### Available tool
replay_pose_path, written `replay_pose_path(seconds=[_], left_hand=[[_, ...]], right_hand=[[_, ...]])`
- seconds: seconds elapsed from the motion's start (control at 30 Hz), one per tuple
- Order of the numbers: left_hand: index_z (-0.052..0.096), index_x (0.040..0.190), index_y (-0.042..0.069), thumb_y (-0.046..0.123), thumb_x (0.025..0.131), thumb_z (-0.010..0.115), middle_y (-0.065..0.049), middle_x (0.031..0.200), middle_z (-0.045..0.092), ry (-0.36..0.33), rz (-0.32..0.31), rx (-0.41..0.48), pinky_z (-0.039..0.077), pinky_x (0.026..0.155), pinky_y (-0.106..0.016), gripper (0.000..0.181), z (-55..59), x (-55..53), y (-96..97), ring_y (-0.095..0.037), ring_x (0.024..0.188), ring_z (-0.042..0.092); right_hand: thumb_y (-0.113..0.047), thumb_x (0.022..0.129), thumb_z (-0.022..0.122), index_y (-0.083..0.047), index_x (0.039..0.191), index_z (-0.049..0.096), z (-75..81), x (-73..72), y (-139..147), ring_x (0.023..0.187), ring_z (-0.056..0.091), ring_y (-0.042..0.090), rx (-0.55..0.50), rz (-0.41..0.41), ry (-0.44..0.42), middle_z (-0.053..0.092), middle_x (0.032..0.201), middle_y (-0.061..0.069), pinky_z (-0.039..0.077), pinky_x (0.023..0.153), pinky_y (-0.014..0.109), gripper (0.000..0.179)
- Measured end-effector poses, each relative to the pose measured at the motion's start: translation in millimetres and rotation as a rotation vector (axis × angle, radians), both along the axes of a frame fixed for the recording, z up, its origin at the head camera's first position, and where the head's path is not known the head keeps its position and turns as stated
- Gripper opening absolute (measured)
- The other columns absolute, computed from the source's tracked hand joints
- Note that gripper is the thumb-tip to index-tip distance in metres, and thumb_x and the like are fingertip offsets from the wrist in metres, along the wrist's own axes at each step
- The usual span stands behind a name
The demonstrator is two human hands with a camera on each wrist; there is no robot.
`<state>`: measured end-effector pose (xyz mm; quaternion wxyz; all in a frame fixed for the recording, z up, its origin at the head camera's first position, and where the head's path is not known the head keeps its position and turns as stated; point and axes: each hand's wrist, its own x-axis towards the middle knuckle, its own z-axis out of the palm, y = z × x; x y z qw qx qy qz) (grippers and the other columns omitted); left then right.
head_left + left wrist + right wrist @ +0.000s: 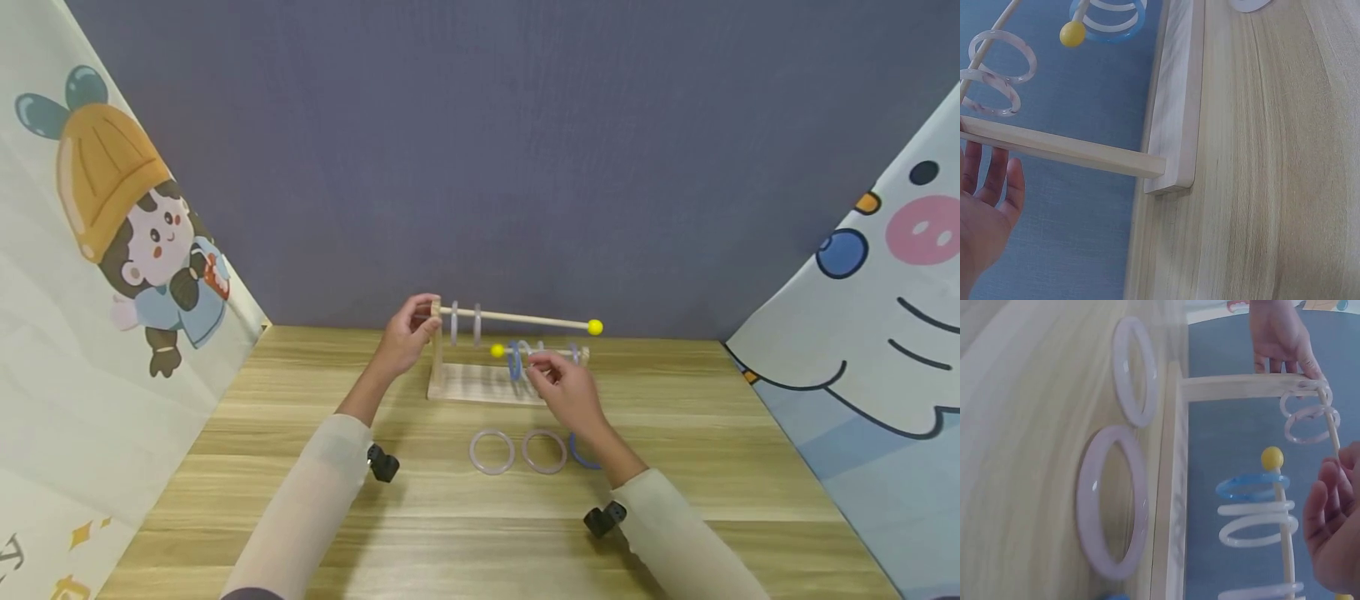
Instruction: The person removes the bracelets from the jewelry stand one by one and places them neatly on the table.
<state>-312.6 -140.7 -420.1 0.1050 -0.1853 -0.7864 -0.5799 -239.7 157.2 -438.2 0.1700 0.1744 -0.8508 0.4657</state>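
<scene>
A wooden stand [480, 382] carries two rods on posts. My left hand [406, 337] grips the top of its left post [1072, 147], fingers behind the wood. Two pale marbled rings [1312, 425] hang on the upper rod [525, 317] close to that post. On the lower rod [1286, 550] hang a blue ring [514, 361], white rings [1259, 530] and a pale purple ring [1260, 592]. My right hand [570, 390] is beside these rings, its fingers loosely bent with nothing visible between them. In the right wrist view it overlaps the upper rod.
In front of the stand lie a whitish ring [472, 452], a pinkish ring [525, 458] and a blue ring [581, 459], partly covered by my right arm. Yellow balls [595, 327] cap the rods. A dark wall [480, 167] rises behind the table [450, 517].
</scene>
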Motion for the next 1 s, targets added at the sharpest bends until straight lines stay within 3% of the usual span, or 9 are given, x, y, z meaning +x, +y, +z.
replay_pose_path(seconds=[0.2, 0.37, 0.53, 0.6, 0.7, 0.87, 0.93, 1.0], left_hand=[[0.051, 0.143, 0.007, 0.018, 0.103, 0.061, -0.025, 0.127, 0.062, -0.018, -0.011, -0.01, 0.052, 0.074, -0.023, 0.042, 0.5, -0.4, 0.8, -0.034, 0.098, 0.063], [0.048, 0.145, 0.002, 0.011, 0.104, 0.058, -0.033, 0.13, 0.059, -0.029, -0.009, -0.006, 0.056, 0.081, -0.046, 0.043, 2.6, 1.6, 1.3, -0.039, 0.099, 0.062], [0.047, 0.144, -0.001, 0.01, 0.104, 0.057, -0.034, 0.129, 0.059, -0.041, -0.016, -0.022, 0.055, 0.086, -0.058, 0.043, 19.8, 17.1, 3.9, -0.036, 0.097, 0.062], [0.048, 0.143, -0.002, 0.01, 0.104, 0.058, -0.033, 0.128, 0.059, -0.038, -0.018, -0.029, 0.055, 0.085, -0.056, 0.042, 27.0, 24.1, 5.0, -0.033, 0.095, 0.062], [0.048, 0.143, -0.003, 0.01, 0.104, 0.058, -0.034, 0.129, 0.059, -0.037, -0.022, -0.021, 0.056, 0.086, -0.055, 0.042, 29.1, 26.1, 5.2, -0.032, 0.096, 0.062], [0.048, 0.142, -0.001, 0.011, 0.104, 0.058, -0.034, 0.129, 0.059, -0.039, -0.019, -0.012, 0.057, 0.081, -0.037, 0.042, 28.7, 24.6, 5.1, -0.032, 0.096, 0.061], [0.049, 0.142, -0.001, 0.01, 0.103, 0.059, -0.033, 0.129, 0.059, -0.041, -0.017, -0.008, 0.056, 0.079, -0.032, 0.042, 27.8, 23.6, 5.3, -0.032, 0.096, 0.061], [0.049, 0.143, -0.001, 0.01, 0.103, 0.059, -0.034, 0.128, 0.059, -0.044, -0.019, -0.001, 0.056, 0.08, -0.035, 0.042, 27.1, 23.0, 6.1, -0.031, 0.095, 0.061]], right_hand=[[-0.005, 0.091, 0.073, 0.0, 0.103, 0.075, 3.2, -4.6, -14, 0.056, 0.054, 0.001, -0.111, -0.026, 0.009, 0.074, 0.087, 0.015, 0.042, 0.045, 0.017, 0.013], [-0.005, 0.092, 0.071, 0.0, 0.104, 0.074, 4.9, -10.7, -27, 0.056, 0.054, 0.003, -0.19, -0.005, -0.019, 0.073, 0.088, 0.016, 0.041, 0.045, 0.016, 0.013], [-0.005, 0.093, 0.07, 0.001, 0.108, 0.073, 8.1, -14.9, -41, 0.059, 0.056, 0.004, -0.223, 0.006, -0.045, 0.072, 0.091, 0.016, 0.043, 0.048, 0.016, 0.016], [-0.007, 0.093, 0.07, 0.002, 0.11, 0.072, 9.6, -15.6, -46, 0.058, 0.057, 0.005, -0.228, 0.007, -0.055, 0.073, 0.093, 0.016, 0.044, 0.048, 0.016, 0.019], [-0.009, 0.094, 0.069, -0.001, 0.113, 0.071, 11.3, -17.2, -52, 0.057, 0.061, 0.014, -0.229, 0.007, -0.068, 0.073, 0.096, 0.014, 0.046, 0.047, 0.018, 0.021], [-0.011, 0.095, 0.069, -0.005, 0.116, 0.07, 14.5, -21.9, -61, 0.063, 0.067, 0.034, -0.242, 0.01, -0.066, 0.073, 0.1, 0.013, 0.053, 0.05, 0.021, 0.022], [-0.011, 0.094, 0.07, -0.003, 0.117, 0.07, 15.6, -23.8, -64, 0.061, 0.067, 0.029, -0.242, 0.004, -0.068, 0.074, 0.101, 0.013, 0.055, 0.051, 0.022, 0.024], [-0.011, 0.093, 0.071, -0.003, 0.118, 0.069, 16.3, -24.6, -67, 0.057, 0.065, 0.019, -0.23, -0.007, -0.071, 0.075, 0.101, 0.013, 0.054, 0.05, 0.021, 0.026]])
